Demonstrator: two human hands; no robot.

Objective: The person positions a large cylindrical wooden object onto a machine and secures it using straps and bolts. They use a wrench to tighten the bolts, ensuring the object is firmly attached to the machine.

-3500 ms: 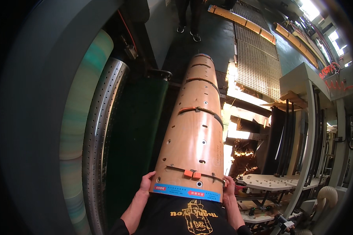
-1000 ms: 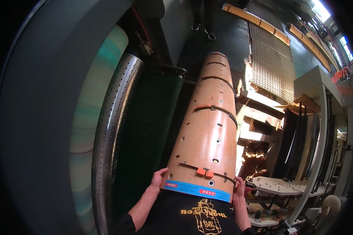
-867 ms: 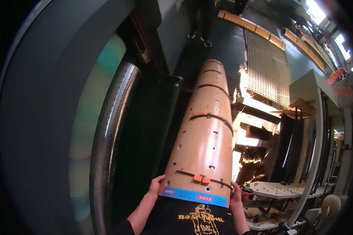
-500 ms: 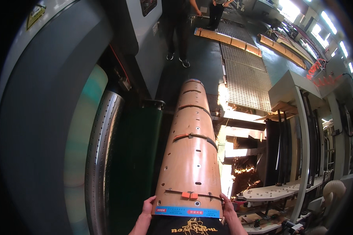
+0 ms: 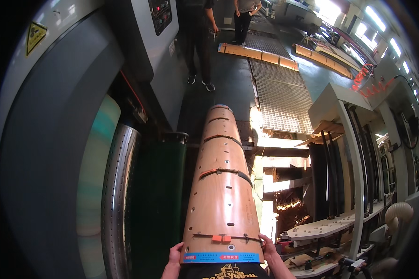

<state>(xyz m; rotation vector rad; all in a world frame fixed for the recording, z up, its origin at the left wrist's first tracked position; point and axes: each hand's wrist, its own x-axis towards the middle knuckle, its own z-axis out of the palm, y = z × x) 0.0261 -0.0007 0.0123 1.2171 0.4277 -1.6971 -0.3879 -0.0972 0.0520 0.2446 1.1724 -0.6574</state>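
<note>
Both hands are on the near end of the curved wooden panel [image 5: 219, 209], left hand [image 5: 173, 258] on one long edge and right hand [image 5: 271, 253] on the other. Each looks closed on its edge, thumb up along the side; fingers underneath are hidden, so can't tell how tight it is.

Right between the hands there's a blue printed strip [image 5: 217, 258], with two orange blocks [image 5: 217, 238] just beyond. The panel runs straight away from the grip, dark bands across it. No idea what's under the far end.

What's changed in the last half second: everything sits lower in view and more of the people past the far end shows. Panel and machine dropped together, so I reckon that's mostly a head tilt. Same hold, same spot, so the handling itself seems about where it was.

Left of the grip: green surface [image 5: 158, 204], then a perforated metal roller [image 5: 115, 200]. Right: pale machine frame [image 5: 330, 223]. Way out ahead, another curved panel [image 5: 260, 55] lies across the metal grating [image 5: 284, 104].
</note>
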